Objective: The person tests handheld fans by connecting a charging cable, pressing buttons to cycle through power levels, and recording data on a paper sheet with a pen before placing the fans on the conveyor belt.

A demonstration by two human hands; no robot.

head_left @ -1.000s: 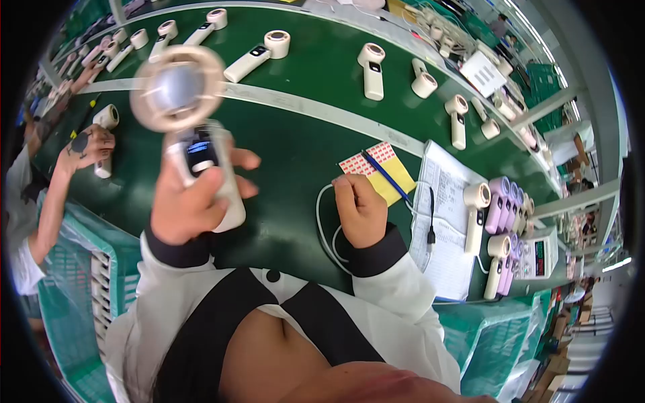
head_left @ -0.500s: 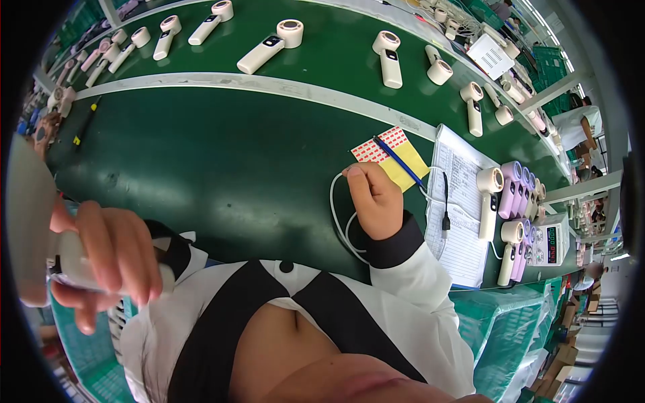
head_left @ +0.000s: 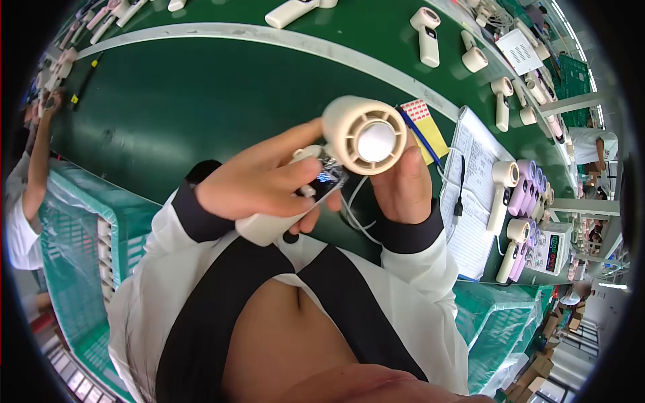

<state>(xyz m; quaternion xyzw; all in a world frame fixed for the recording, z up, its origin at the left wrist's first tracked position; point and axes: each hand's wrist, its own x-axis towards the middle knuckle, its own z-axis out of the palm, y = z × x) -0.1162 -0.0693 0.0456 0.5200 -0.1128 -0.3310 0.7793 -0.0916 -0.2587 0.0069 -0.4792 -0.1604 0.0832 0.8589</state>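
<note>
A cream handheld fan [head_left: 349, 134] is held up in front of my chest, its round grille turned toward me and its handle slanting down to the left. My left hand [head_left: 259, 178] wraps the handle, thumb beside a small display [head_left: 327, 176] lit with blue marks. Against the right side of the fan's head is my right hand [head_left: 406, 188], its fingers partly hidden behind it. A white cable [head_left: 349, 213] loops below and passes out of sight behind the fan; whether my right fingers also hold it is hidden.
A red-and-yellow sticker sheet [head_left: 430, 131] with a blue pen [head_left: 423, 142] and a written sheet [head_left: 463, 235] lie to the right. Several fans stand beyond, near a digital meter [head_left: 551, 250]. Green crates [head_left: 101, 188] flank me. Another person's arm [head_left: 40, 161] is at far left.
My left hand has brought the fan from the far left to in front of my chest. My right hand has come against its head. The display shows lit, and the view has shifted.
</note>
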